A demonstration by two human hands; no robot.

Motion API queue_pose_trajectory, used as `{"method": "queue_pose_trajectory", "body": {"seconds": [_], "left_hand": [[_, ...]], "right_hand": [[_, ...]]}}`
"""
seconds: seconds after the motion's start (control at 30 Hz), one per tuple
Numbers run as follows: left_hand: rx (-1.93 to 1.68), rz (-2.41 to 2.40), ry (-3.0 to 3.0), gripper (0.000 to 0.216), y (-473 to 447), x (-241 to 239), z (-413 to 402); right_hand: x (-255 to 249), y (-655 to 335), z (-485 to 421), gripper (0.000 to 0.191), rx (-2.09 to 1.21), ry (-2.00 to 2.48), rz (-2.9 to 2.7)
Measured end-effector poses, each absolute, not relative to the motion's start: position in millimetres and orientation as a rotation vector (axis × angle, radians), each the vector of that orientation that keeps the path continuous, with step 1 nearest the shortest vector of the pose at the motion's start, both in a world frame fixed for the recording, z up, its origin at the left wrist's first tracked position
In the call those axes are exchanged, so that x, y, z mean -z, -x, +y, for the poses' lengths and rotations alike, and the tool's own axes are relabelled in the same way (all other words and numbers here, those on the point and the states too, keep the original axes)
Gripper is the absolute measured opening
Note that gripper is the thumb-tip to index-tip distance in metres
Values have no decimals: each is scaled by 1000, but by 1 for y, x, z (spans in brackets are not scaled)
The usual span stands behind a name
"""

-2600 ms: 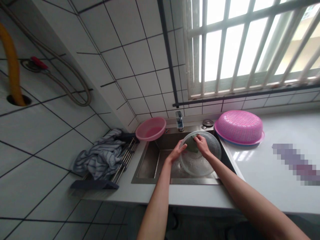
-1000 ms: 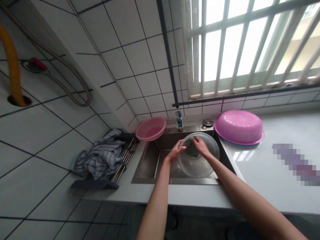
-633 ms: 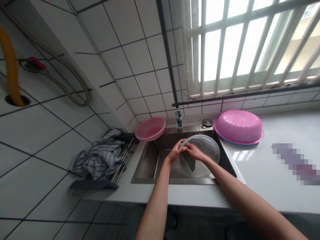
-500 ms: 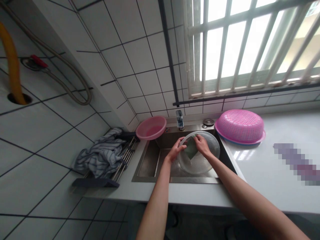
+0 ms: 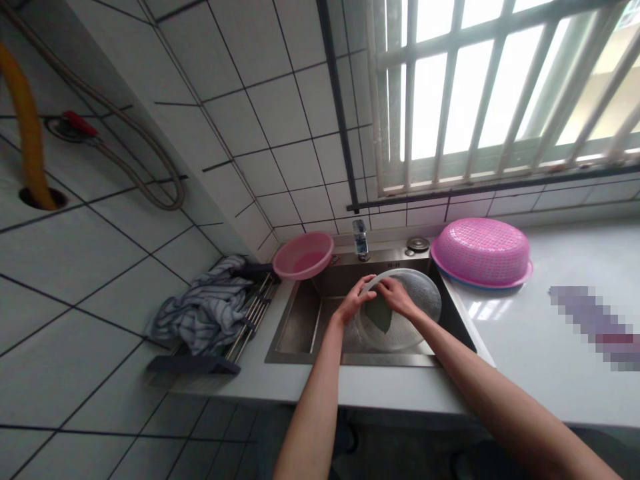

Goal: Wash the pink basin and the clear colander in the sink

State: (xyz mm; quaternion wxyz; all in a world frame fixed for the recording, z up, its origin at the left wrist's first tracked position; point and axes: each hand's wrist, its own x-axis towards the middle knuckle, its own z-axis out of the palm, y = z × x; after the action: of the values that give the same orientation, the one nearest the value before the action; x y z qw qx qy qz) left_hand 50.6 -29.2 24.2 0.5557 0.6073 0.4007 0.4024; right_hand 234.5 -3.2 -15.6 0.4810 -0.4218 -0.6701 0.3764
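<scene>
A pale, round mesh strainer basket (image 5: 417, 310) is held tilted over the steel sink (image 5: 295, 327). At its left edge, my left hand (image 5: 356, 299) is closed on the rim. Inside the basket, my right hand (image 5: 396, 295) presses a grey-green scouring pad (image 5: 379, 315) against the wall near that rim, its fingers bent around the pad's upper part. The pad's lower corner hangs free below the fingers. Behind both hands stands the chrome faucet (image 5: 361, 239).
A pink basin (image 5: 303, 257) rests at the sink's back left corner. To the right, an upturned pink basket (image 5: 483, 253) sits on the counter. Striped cloth (image 5: 205, 310) lies over a metal rack (image 5: 255, 303) at left. A drain stopper (image 5: 418, 244) is behind the sink.
My right hand has moved left and slightly down along the strainer basket, bringing the pad nearer my left hand. The basket has tilted a little and dropped slightly.
</scene>
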Motion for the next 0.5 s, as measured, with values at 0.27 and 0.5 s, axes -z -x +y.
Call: {"method": "queue_pose_trajectory", "body": {"seconds": [0.27,0.5], "left_hand": [[-958,905,-1304,68,-52,-22,-32],[-937,878,-1382,56,-50,-24,-34]], "right_hand": [[5,-258,9,33,-704,1277,-1181],[10,-230,-8,28,-931,975,-1668]]}}
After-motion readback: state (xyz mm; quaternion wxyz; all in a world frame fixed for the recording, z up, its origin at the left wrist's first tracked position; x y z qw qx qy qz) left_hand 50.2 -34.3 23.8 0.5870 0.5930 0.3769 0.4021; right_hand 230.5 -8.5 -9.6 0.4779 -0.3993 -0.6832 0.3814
